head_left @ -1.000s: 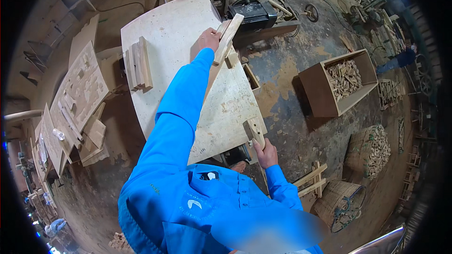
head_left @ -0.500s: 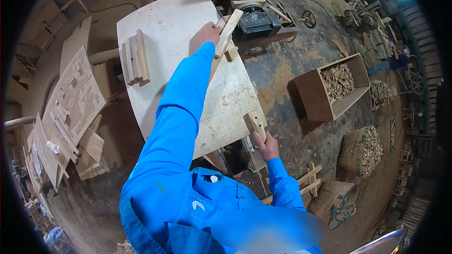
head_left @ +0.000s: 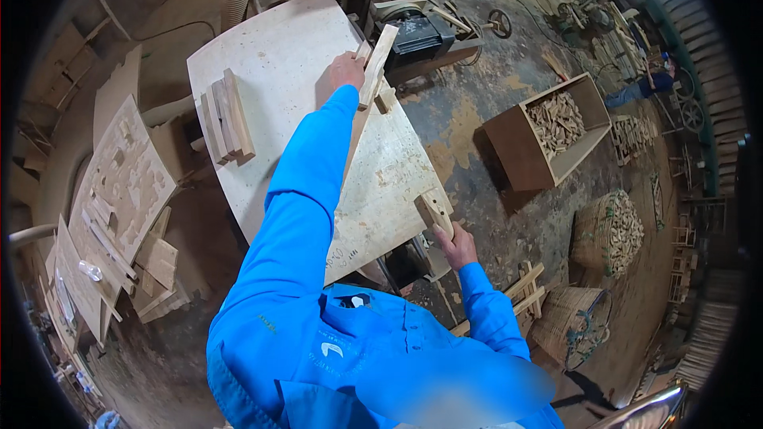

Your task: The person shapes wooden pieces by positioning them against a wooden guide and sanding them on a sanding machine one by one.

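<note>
My left hand (head_left: 347,71) is at the far right part of a pale worktable (head_left: 298,48), its fingers closed on a piece of wood whose shape my hand mostly hides. Right beside it, a pale wooden strip (head_left: 380,63) slants along the table's edge, with a small wood block (head_left: 385,98) against it. At the near right corner, my right hand (head_left: 458,246) grips the end of a short wooden block with dark holes (head_left: 434,210). Several narrow wooden pieces (head_left: 226,117) lie side by side on the table's left.
A dark motor (head_left: 423,34) sits just past the table's right edge. On the floor to the right stand a wooden box of offcuts (head_left: 517,151) and woven baskets (head_left: 592,226). Boards with scraps (head_left: 131,167) lie at the left. Another person (head_left: 652,83) is far off right.
The whole view has shifted slightly, and the far part of the table appears lower and more to the left. Both hands keep their holds, at nearly the same places on the table.
</note>
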A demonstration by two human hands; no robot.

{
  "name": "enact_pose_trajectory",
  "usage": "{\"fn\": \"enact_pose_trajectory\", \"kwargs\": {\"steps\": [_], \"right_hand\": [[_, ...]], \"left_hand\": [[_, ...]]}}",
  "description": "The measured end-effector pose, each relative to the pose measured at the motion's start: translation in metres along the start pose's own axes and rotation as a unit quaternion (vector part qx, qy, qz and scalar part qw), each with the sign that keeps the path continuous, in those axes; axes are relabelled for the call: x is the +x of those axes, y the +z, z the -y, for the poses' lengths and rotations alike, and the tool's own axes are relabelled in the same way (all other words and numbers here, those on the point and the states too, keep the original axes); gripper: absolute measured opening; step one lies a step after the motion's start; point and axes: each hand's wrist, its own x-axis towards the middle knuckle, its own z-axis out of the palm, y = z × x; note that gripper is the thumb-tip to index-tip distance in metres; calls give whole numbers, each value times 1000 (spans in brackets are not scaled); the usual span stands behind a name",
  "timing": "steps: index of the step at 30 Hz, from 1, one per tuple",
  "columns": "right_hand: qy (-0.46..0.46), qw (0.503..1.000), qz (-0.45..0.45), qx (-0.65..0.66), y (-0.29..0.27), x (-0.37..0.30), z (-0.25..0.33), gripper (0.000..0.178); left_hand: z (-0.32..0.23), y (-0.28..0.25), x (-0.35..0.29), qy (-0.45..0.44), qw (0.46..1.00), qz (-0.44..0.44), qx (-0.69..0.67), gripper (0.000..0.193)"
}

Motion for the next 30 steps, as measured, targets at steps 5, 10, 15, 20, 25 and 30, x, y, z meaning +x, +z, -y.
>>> {"fn": "enact_pose_trajectory", "kwargs": {"steps": [5,10,15,20,25,30], "right_hand": [[-18,1000,-1,-4,-5,-18,-16,56],[-3,999,-20,-27,-3,-37,-52,59],[-15,1000,5,-16,-6,-50,-54,64],[-15,999,48,-19,-13,-62,-65,72],[-15,999,31,-11,-4,-70,-91,74],[-43,999,-34,-2,-3,-78,-87,68]], "left_hand": [[2,-9,-27,16,1000,-11,20,35],[-32,-25,-72,16,994,96,46,42],[-10,-24,-85,10,997,72,-4,45],[10,-19,-82,4,993,64,-100,42],[-9,-33,-131,-17,973,42,-225,40],[5,-59,-194,-14,936,112,-332,36]]}}
